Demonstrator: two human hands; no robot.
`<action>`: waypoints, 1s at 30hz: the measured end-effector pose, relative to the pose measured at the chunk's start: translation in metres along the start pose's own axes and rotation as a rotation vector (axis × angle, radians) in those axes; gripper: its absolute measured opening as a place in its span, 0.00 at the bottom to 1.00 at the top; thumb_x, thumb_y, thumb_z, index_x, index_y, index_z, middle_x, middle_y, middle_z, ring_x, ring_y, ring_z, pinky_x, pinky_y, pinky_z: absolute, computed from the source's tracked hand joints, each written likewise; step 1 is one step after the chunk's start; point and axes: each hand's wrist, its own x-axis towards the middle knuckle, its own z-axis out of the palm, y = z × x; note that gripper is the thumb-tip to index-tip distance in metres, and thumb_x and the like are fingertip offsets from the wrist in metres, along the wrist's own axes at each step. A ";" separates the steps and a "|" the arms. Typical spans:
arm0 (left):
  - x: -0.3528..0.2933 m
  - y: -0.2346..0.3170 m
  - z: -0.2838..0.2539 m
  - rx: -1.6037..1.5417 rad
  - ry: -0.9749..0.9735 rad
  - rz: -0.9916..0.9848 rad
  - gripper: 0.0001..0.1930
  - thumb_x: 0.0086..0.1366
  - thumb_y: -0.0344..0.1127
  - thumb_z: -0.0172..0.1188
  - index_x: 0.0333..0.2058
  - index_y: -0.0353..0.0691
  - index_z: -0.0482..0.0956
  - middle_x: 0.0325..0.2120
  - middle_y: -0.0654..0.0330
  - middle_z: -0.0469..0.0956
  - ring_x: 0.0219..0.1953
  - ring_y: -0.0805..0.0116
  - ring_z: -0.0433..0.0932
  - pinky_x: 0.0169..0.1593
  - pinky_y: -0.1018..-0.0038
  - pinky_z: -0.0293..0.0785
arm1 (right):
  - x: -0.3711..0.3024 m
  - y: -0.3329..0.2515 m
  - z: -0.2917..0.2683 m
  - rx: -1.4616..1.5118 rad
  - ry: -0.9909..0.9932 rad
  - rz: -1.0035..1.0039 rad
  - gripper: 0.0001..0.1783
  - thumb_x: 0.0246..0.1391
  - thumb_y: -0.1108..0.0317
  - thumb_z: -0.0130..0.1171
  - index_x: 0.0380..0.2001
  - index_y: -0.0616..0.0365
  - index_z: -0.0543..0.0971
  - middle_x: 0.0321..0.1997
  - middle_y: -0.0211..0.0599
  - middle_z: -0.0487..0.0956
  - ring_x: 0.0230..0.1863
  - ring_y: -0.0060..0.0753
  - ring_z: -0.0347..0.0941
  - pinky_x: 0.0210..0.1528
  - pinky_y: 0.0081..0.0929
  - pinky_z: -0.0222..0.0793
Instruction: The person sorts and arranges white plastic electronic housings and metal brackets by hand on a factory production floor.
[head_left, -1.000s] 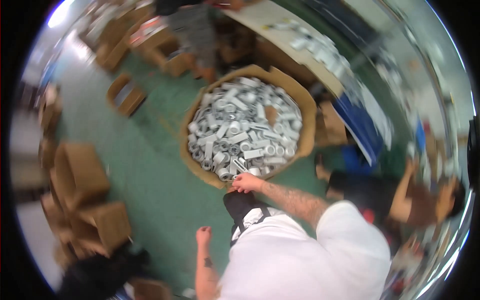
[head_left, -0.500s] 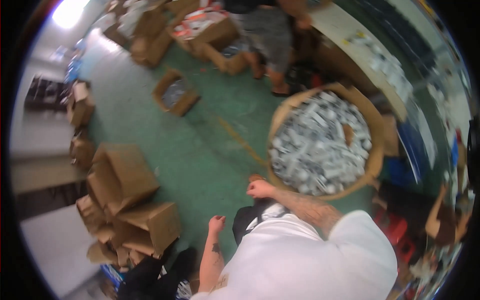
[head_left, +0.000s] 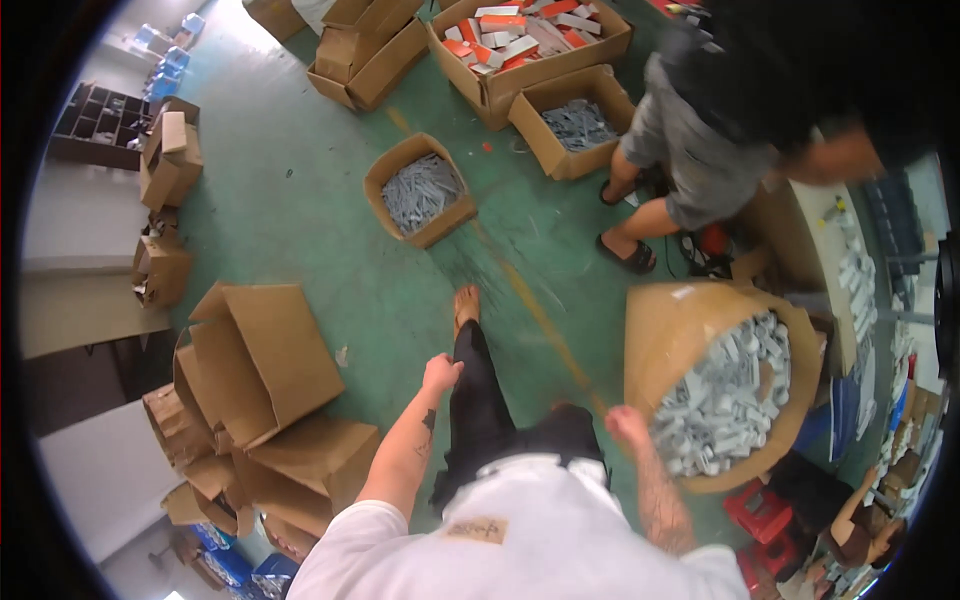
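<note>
My left hand (head_left: 442,373) hangs in front of me above the green floor, its fingers curled in and nothing showing in them. My right hand (head_left: 628,425), a little blurred, is also loosely closed with nothing visible in it. It is beside the large round cardboard container (head_left: 665,335), and I cannot tell whether it touches. Inside that container lies a heap of small white and grey plastic parts (head_left: 730,400). Ahead of my bare foot (head_left: 466,304) stands an open carton (head_left: 388,212) of thin grey pieces (head_left: 422,193).
Empty cartons (head_left: 275,360) are piled at the left. Far ahead are a box of orange-and-white packets (head_left: 540,85) and a carton of grey pieces (head_left: 562,160). A person in grey shorts (head_left: 690,150) stands at the right, near a long table (head_left: 822,240). Red stools (head_left: 760,510) are at the lower right.
My view has turned and moved forward; the round container now appears lower and further right, the small carton closer. My right hand has swung from in front of me to my right side.
</note>
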 end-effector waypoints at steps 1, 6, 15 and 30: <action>0.050 0.002 -0.014 0.033 0.044 0.000 0.27 0.54 0.50 0.62 0.44 0.32 0.77 0.43 0.45 0.78 0.47 0.50 0.77 0.51 0.63 0.72 | 0.013 0.011 0.010 -0.058 -0.045 0.046 0.10 0.56 0.63 0.51 0.33 0.56 0.76 0.27 0.33 0.79 0.27 0.27 0.75 0.27 0.28 0.72; 0.285 0.010 -0.072 -0.247 0.274 -0.248 0.32 0.53 0.50 0.61 0.48 0.28 0.68 0.44 0.35 0.74 0.50 0.41 0.73 0.53 0.58 0.71 | 0.006 0.039 0.111 -0.260 0.321 0.092 0.12 0.50 0.62 0.60 0.33 0.59 0.80 0.30 0.37 0.81 0.32 0.32 0.77 0.35 0.34 0.73; 0.553 -0.101 -0.115 -0.919 0.239 -0.444 0.26 0.53 0.46 0.67 0.43 0.30 0.77 0.37 0.51 0.79 0.33 0.63 0.79 0.29 0.63 0.76 | 0.020 -0.005 0.177 0.248 0.301 0.611 0.11 0.55 0.66 0.57 0.38 0.61 0.79 0.34 0.34 0.81 0.29 0.24 0.75 0.30 0.22 0.71; 0.375 -0.042 -0.104 -0.446 0.334 -0.500 0.13 0.54 0.30 0.56 0.36 0.28 0.81 0.34 0.48 0.82 0.31 0.58 0.83 0.33 0.67 0.83 | -0.027 -0.023 0.241 0.435 0.117 0.206 0.14 0.59 0.64 0.54 0.45 0.62 0.75 0.38 0.39 0.80 0.36 0.29 0.77 0.38 0.27 0.74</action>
